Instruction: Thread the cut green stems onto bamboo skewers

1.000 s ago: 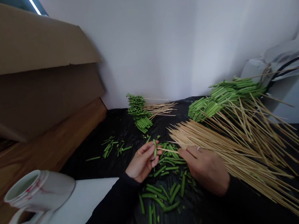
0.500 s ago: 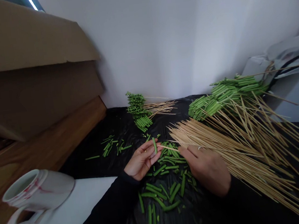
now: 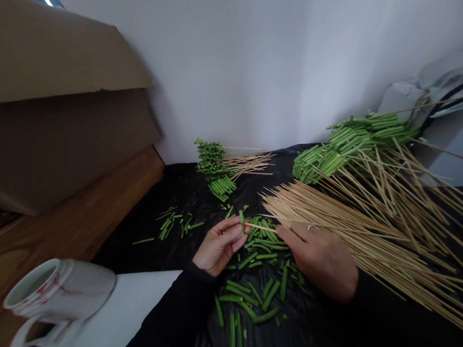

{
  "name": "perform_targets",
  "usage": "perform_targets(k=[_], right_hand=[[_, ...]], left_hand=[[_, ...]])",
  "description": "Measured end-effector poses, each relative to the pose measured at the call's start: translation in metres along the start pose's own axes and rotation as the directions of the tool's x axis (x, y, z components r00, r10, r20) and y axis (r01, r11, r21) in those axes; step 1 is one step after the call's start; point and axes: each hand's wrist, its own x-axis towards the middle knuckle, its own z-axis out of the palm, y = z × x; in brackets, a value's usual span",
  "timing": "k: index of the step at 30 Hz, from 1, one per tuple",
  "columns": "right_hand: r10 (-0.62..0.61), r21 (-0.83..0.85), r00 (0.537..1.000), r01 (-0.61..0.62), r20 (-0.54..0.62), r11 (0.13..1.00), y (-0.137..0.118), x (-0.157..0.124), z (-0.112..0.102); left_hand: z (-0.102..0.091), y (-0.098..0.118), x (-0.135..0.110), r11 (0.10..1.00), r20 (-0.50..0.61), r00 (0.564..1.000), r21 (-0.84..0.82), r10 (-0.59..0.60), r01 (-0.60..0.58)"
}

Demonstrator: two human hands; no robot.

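Between its thumb and fingers, my left hand (image 3: 222, 246) pinches a short cut green bean (image 3: 242, 222), held upright. A thin bamboo skewer (image 3: 261, 226) is gripped in my right hand (image 3: 320, 258), which wears a ring. The skewer's tip points left and meets the bean's side; whether it has pierced the bean I cannot tell. Loose cut bean pieces (image 3: 265, 315) lie below and between my hands on black plastic sheeting (image 3: 208, 337). Right beside my right hand spreads a large pile of bare skewers (image 3: 346, 222).
Skewered beans are stacked at the back middle (image 3: 216, 167) and back right (image 3: 349, 146), against a white wall. Bean scraps (image 3: 170, 225) lie to the left. A stained white mug (image 3: 78, 291) rests on a white board (image 3: 125, 308), near a cardboard box (image 3: 55, 132).
The skewer tip and the bean have come together, with the fingers of my left hand closing more tightly round the bean. The view has shifted slightly.
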Motion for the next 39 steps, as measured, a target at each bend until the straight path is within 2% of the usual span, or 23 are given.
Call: perform_targets(k=[11,20,39], right_hand=[[-0.010,0.004,1.000,0.011,-0.024,1.000,-0.0012,-0.0009,0.0007],[-0.018,0.011,1.000,0.018,0.004,1.000,-0.0020,-0.0020,0.0011],[0.000,0.061,1.000,0.001,-0.016,0.998,-0.0097,-0.0003,0.0003]], left_hand=[[0.0001,-0.0005,0.0019,1.000,-0.022,1.000,-0.003,0.015,-0.016],[0.0001,0.0007,0.0028,1.000,-0.102,0.995,-0.023,0.015,-0.018],[-0.0022,-0.0035,0.0029,0.998,-0.056,0.998,0.066,0.016,-0.012]])
